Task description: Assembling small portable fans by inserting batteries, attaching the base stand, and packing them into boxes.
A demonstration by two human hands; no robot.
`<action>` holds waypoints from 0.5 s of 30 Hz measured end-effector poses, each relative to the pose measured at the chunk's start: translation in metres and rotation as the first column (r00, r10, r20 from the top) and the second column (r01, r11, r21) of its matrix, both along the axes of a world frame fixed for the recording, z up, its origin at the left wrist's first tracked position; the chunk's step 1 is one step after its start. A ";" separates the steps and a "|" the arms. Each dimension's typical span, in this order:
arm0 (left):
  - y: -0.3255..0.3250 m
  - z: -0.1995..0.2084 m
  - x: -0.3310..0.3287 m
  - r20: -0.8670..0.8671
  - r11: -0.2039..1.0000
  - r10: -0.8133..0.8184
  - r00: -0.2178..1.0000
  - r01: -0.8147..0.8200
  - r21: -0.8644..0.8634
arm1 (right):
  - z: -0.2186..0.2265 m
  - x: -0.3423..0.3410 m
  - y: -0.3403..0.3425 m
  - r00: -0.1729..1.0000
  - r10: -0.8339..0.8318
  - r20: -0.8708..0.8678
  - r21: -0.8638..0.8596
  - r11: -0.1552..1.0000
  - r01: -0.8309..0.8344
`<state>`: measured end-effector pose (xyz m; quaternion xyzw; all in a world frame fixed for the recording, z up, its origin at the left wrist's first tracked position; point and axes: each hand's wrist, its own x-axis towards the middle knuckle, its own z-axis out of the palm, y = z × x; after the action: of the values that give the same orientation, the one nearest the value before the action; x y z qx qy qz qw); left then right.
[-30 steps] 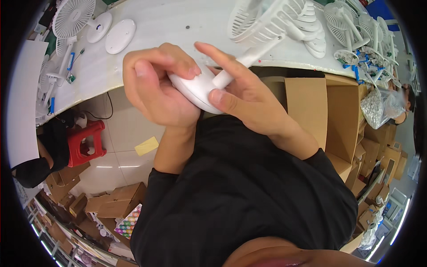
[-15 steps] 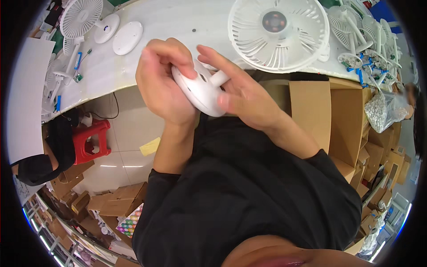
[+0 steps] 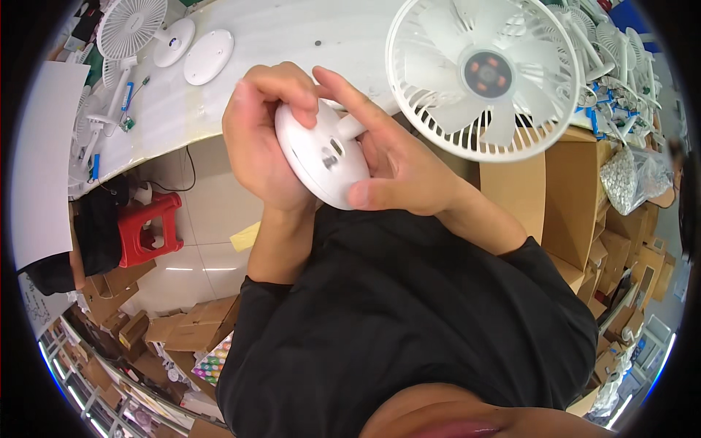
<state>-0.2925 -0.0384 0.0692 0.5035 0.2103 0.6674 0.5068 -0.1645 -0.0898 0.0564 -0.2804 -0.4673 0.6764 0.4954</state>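
Observation:
Both my hands hold a white desk fan by its round base (image 3: 310,150). My left hand (image 3: 259,135) is curled around the base's left edge, with its fingertips on the upper face. My right hand (image 3: 412,168) grips the right side, thumb on the lower rim and fingers around the short stem (image 3: 350,128). An oblong slot and a shiny round spot show on the base's face. Beyond my right hand, the fan's caged head (image 3: 485,77) leans out past the table edge, its pale blades showing through the grille.
A loose white disc (image 3: 209,57) lies on the white table (image 3: 285,36), near a standing fan (image 3: 133,28). More fans (image 3: 624,47) and blue parts crowd the right end. Below are an open cardboard box (image 3: 569,197), a red stool (image 3: 150,230) and another person's arm (image 3: 77,259).
The fan has turned in my hands. Its head has swung right and toward me, and the base's face now shows more fully. Both hands keep their grip.

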 end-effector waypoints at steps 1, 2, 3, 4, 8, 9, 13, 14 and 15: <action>0.000 -0.001 -0.002 0.035 0.996 -0.081 0.996 0.082 -0.028 | 0.002 0.001 -0.001 1.000 0.015 0.020 -0.020 1.000 -0.014; -0.003 -0.002 -0.003 0.033 0.996 -0.081 0.996 0.082 -0.035 | 0.004 0.002 -0.001 1.000 0.015 0.018 -0.028 1.000 -0.015; -0.005 -0.003 -0.003 -0.027 0.999 -0.045 0.999 0.045 0.020 | 0.007 0.004 0.000 0.998 0.058 0.015 -0.060 0.997 -0.057; -0.008 -0.002 -0.003 -0.087 0.997 -0.007 0.996 0.014 0.077 | 0.011 0.006 0.003 0.995 0.100 0.009 -0.092 0.991 -0.099; -0.014 0.006 0.006 -0.096 0.996 0.062 0.993 -0.055 0.070 | 0.008 0.007 0.002 0.988 0.141 0.059 -0.062 0.989 -0.138; -0.015 0.011 0.012 0.003 0.997 0.052 0.999 -0.052 -0.058 | 0.004 0.005 0.000 0.990 0.089 0.112 0.034 0.995 -0.093; -0.010 0.011 0.012 0.168 0.979 -0.008 0.986 0.042 -0.200 | -0.001 -0.001 0.000 0.982 -0.026 0.185 0.252 0.968 -0.022; -0.010 0.005 0.005 0.121 0.990 -0.078 0.990 0.091 -0.108 | -0.001 -0.003 -0.002 0.985 -0.020 0.169 0.262 0.965 -0.025; -0.011 -0.001 -0.001 0.068 0.989 -0.144 0.987 0.146 -0.019 | -0.001 -0.005 -0.004 0.988 -0.016 0.153 0.271 0.962 -0.027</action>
<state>-0.2931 -0.0492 0.0684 0.4890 0.1640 0.6425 0.5667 -0.1694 -0.0942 0.0558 -0.2597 -0.5934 0.5835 0.4898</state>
